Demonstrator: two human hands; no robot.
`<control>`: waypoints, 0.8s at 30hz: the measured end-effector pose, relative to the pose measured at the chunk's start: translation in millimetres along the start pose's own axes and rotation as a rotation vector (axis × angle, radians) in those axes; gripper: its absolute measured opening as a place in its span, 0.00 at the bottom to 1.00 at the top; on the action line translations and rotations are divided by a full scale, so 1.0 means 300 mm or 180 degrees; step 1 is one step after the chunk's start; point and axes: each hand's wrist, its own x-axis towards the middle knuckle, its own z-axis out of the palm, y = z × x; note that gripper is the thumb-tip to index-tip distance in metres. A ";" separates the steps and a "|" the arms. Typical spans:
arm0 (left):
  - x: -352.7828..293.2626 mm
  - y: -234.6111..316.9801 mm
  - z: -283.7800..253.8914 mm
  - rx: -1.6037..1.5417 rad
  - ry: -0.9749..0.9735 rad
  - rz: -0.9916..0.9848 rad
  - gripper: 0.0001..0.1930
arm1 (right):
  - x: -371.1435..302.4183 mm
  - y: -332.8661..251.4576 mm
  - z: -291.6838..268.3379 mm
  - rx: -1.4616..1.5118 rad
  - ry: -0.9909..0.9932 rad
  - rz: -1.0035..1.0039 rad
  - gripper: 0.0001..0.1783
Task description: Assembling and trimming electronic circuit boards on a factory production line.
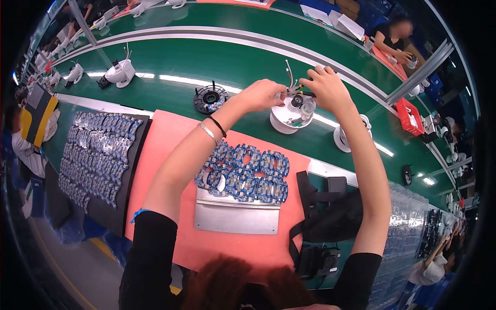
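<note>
Both arms reach forward over the green conveyor belt to a white round housing [283, 124] with a dark round part and a clear part on top. My right hand [328, 89] is closed round pliers [306, 94] with black and yellow handles, their metal jaws over the housing's far side. My left hand [263, 95] pinches at the housing's left edge, close to the jaws; what lies between its fingertips is too small to make out. Thin white wires [289, 71] stand up behind the jaws. A black ring-shaped base [209, 97] with a circuit board sits left of the housing.
Blue circuit boards [248, 181] lie in rows on a metal plate [236, 217] on an orange mat [165, 139]. A black board [135, 170] at left carries many more. Another white housing [343, 138] stands right. A black bag [333, 219] lies beside the mat. A co-worker [395, 41] sits across.
</note>
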 end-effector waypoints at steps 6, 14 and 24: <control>0.007 0.037 0.048 -0.0185 0.0350 0.0056 0.06 | 0.001 0.003 0.002 -0.0395 -0.0194 -0.0158 0.12; 0.025 0.054 0.039 -0.1197 0.1072 -0.0436 0.07 | -0.028 0.008 -0.035 -0.0494 -0.0243 0.0140 0.07; -0.653 0.622 -0.544 -0.0731 0.1216 -0.0100 0.08 | -0.127 -0.238 -0.533 0.1055 0.0742 0.0309 0.25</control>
